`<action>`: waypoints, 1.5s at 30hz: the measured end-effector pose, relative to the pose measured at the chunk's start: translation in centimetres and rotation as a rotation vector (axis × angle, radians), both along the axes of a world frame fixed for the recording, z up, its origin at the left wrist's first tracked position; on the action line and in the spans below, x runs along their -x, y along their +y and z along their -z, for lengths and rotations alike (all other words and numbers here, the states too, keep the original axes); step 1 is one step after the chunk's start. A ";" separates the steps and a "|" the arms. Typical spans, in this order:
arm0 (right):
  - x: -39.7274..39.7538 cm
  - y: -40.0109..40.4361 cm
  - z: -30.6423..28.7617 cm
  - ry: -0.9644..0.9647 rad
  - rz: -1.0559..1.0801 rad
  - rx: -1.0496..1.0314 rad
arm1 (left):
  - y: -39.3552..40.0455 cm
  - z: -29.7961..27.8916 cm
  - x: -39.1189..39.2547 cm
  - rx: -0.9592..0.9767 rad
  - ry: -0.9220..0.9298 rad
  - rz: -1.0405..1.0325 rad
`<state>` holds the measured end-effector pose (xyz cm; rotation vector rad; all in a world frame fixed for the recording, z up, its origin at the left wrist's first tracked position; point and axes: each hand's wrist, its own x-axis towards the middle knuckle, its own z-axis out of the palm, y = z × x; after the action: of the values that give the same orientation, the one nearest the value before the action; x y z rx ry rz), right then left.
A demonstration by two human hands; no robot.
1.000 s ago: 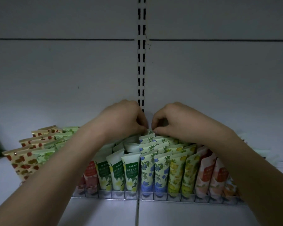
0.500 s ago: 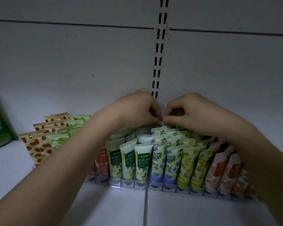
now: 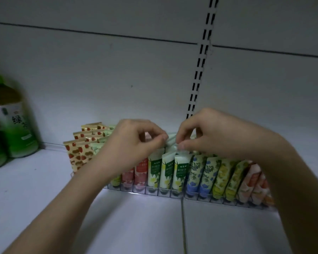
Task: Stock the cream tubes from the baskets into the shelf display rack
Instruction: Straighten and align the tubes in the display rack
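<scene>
A clear display rack (image 3: 218, 199) stands on the white shelf, filled with rows of upright cream tubes: strawberry-print (image 3: 78, 156), red (image 3: 140, 171), white-and-green (image 3: 166, 169), blue-flowered (image 3: 206, 173), yellow (image 3: 222, 176) and peach (image 3: 250, 182). My left hand (image 3: 134, 142) and my right hand (image 3: 209, 134) meet above the middle rows. Both pinch the flat top end of a pale green-and-white tube (image 3: 172, 143) in a back row. Most of that tube is hidden behind the tubes in front.
Two green tea bottles (image 3: 13, 121) stand at the far left of the shelf. A slotted upright (image 3: 200, 70) runs up the white back panel. The shelf board (image 3: 136, 226) has a seam in front of the rack. No baskets are in view.
The view has swung left and down, bringing the green bottles into sight. Both hands have stayed at the tube tops in the rack's middle, with fingertips close together.
</scene>
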<state>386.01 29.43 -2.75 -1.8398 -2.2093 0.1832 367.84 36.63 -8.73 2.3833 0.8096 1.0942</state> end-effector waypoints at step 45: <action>0.0 1.8 -0.7 0.045 0.001 0.038 | 3.2 -5.4 -1.8 -0.102 0.570 0.137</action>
<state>386.05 31.28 -2.05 -1.8375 -2.1892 0.2659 369.62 39.84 -3.36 2.8324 0.7576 0.4042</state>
